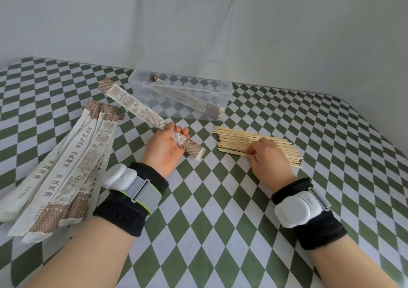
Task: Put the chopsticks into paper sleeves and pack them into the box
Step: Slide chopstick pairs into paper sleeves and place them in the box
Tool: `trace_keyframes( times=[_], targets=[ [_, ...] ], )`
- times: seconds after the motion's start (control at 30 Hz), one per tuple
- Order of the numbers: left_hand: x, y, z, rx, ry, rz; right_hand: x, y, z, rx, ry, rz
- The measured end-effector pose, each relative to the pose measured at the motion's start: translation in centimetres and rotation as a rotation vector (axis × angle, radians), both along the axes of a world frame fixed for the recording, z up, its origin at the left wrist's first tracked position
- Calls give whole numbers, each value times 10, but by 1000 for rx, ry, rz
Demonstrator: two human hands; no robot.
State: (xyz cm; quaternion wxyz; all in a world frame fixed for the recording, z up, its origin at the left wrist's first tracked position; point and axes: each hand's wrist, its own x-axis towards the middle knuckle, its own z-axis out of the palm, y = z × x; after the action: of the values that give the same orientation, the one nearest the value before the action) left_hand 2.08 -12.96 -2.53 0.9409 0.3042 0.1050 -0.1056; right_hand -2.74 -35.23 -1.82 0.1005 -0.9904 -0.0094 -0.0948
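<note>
Far left of the left-hand grip: loose fan of empty paper sleeves [66,166], flat on the green-and-white checked tablecloth [220,210]. Brown-patterned ends point away from the person, white ends toward them. Well apart from the hand.

Left hand [163,151]: palm up, fingers curled round one paper sleeve [132,104], clamped near its nearer, right-hand end. A short brown-patterned end sticks out past the grip to the right. The long part runs up and left from the fingers, lifted off the cloth. Whether anything is inside this sleeve cannot be told.

Beyond the grip, up and slightly right: clear plastic box [183,87], its lid [187,23] standing open against the wall. At least one filled sleeve [187,100] lies diagonally on the box floor. Another brown end shows at the back left corner.

Right of the held sleeve's free end, near but not touching: pile of bare chopsticks [238,136], lying roughly parallel on the cloth.

Right hand [269,157]: palm down on the nearer part of the pile, fingertips bent onto the sticks. Whether a stick is pinched cannot be told.

Both wrists: black bands carrying white devices, left [119,175], right [293,210].
</note>
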Motion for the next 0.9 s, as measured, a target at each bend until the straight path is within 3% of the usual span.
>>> trace_keyframes(
  times=[0.57,0.67,0.83,0.9],
  targets=[
    [1,1,0,-3,24,26,10,11,22,-177,390,22],
    [1,1,0,-7,20,32,9,15,21,-159,366,74],
    [4,2,-1,-23,24,56,-5,31,10,172,192,154],
    [4,3,-2,-36,25,59,-10,33,-1,215,87,198]
  ],
)
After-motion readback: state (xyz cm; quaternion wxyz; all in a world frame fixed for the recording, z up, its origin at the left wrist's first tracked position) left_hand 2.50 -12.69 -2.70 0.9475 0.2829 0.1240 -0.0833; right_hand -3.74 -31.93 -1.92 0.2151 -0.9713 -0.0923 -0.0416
